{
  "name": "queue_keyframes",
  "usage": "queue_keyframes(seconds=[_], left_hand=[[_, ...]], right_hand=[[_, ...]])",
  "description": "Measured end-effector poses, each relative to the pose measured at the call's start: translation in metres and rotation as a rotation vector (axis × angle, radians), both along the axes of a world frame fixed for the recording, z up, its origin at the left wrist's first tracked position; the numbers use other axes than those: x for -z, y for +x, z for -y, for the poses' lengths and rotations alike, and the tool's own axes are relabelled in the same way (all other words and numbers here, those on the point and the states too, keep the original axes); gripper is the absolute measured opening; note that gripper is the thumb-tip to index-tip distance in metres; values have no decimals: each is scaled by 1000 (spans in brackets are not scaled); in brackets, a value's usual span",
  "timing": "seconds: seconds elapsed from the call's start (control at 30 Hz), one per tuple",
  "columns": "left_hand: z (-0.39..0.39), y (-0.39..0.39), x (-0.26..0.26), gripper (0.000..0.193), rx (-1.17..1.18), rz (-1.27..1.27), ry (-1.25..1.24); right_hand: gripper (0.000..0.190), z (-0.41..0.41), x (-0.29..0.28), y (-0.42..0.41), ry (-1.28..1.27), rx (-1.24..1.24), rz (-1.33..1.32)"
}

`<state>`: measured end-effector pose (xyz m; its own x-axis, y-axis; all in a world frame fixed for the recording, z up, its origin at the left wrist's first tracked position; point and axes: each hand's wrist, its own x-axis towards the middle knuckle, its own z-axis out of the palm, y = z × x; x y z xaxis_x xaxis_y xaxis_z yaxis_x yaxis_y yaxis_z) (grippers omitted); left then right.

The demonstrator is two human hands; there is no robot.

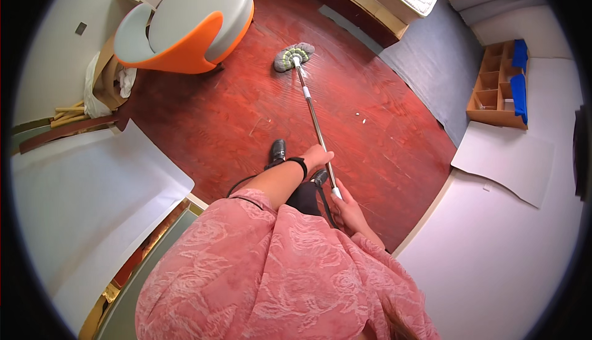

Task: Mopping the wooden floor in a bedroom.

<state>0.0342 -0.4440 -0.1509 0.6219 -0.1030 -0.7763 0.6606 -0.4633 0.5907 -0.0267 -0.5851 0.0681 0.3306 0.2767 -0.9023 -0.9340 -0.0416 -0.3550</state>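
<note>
My left hand (319, 156) is wrapped around the metal handle of a twist mop (313, 111), partway along the pole. Lower on the pole, my right hand (348, 207) grips it near the white end piece (336, 193). The mop slants away from my body. Its grey strand head (294, 56), with a ring of yellow-green stitching, rests on the dark red wood floor (240, 109). The floor around the head has a wet-looking shine. Small white scraps (363, 121) lie right of the pole.
An orange and grey swivel chair (185, 44) stands at the upper left, with a paper bag (105, 83) beside it. A bed frame (370, 5) with a mattress is at the top. Grey sheeting (428, 62) covers floor at right, near a compartmented wooden box (495, 81). White board (111, 178) lies at left.
</note>
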Motion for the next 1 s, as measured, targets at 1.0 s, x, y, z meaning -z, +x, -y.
queue_keyframes(seconds=[1.0], left_hand=[[15,-108,-22,56,-254,-242,-72]], right_hand=[[55,89,43,-43,-81,-736,311]])
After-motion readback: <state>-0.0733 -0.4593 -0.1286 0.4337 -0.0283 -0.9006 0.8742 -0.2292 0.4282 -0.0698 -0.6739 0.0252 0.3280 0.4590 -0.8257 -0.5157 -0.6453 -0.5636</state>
